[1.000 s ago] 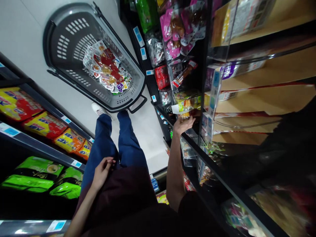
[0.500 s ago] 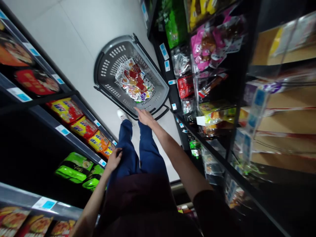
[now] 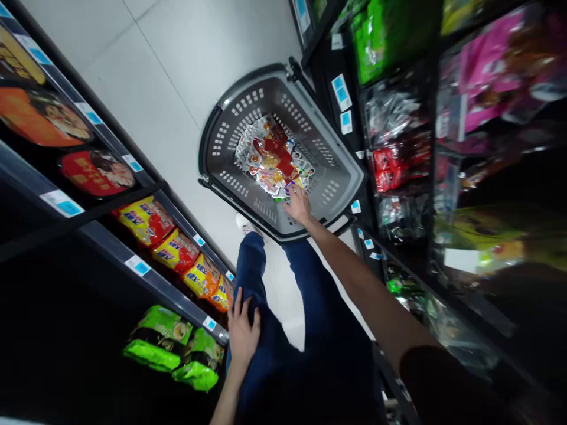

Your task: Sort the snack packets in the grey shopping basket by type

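A grey plastic shopping basket (image 3: 221, 136) stands on the pale floor ahead of my feet, holding a heap of small snack packets (image 3: 272, 159). My right hand (image 3: 297, 205) reaches down into the basket at the near edge of the heap, fingers curled over the packets; what they hold, if anything, is hidden. My left hand (image 3: 243, 332) lies flat on my left thigh, fingers spread on the blue trousers, holding nothing.
Black shelves line both sides of the narrow aisle. On the left are yellow-red packets (image 3: 177, 251), green packets (image 3: 170, 348) and bowl-shaped packs (image 3: 97, 172). On the right hang green bags (image 3: 381, 41), pink bags (image 3: 487, 65) and red packets (image 3: 396, 165), with blue price tags (image 3: 341, 91).
My right hand left the right-hand shelf, swung down to the basket and now sits in it among the packets. My left hand flattened on my thigh. The view tilted down.
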Tool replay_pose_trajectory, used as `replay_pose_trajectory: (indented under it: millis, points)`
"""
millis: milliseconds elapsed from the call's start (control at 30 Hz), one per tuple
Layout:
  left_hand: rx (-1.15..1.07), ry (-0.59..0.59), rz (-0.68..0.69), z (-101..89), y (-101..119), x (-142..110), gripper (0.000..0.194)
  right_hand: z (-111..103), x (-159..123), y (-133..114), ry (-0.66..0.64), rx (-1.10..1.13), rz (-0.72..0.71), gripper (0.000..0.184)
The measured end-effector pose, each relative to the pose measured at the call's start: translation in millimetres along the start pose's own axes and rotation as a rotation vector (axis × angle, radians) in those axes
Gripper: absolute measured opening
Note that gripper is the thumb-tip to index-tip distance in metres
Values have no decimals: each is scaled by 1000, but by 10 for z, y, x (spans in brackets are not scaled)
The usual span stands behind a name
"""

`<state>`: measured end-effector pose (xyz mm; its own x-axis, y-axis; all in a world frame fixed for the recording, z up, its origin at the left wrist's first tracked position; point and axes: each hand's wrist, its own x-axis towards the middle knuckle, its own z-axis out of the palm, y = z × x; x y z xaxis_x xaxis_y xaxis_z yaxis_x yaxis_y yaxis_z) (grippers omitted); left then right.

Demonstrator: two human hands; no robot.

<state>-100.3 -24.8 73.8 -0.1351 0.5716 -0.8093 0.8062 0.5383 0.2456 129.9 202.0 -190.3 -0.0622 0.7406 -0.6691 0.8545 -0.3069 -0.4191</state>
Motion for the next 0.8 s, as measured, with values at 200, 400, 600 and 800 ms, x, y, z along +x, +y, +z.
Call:
replay_pose_trajectory:
  millis: [200,400,600,800]
  points:
    - [27,27,-31,31,-154,221,33,851,864,200,99,-84,-9,78]
    - [111,40,-37,25,-247,299,38,1300,1239,322,139,-72,-17,51]
    - [102,-7,-60,138,-303,182,36,853,975,203,5,-94,105,45]
    - [111,50,26,367,-352,44,37,62,45,-134,99,129,101,44]
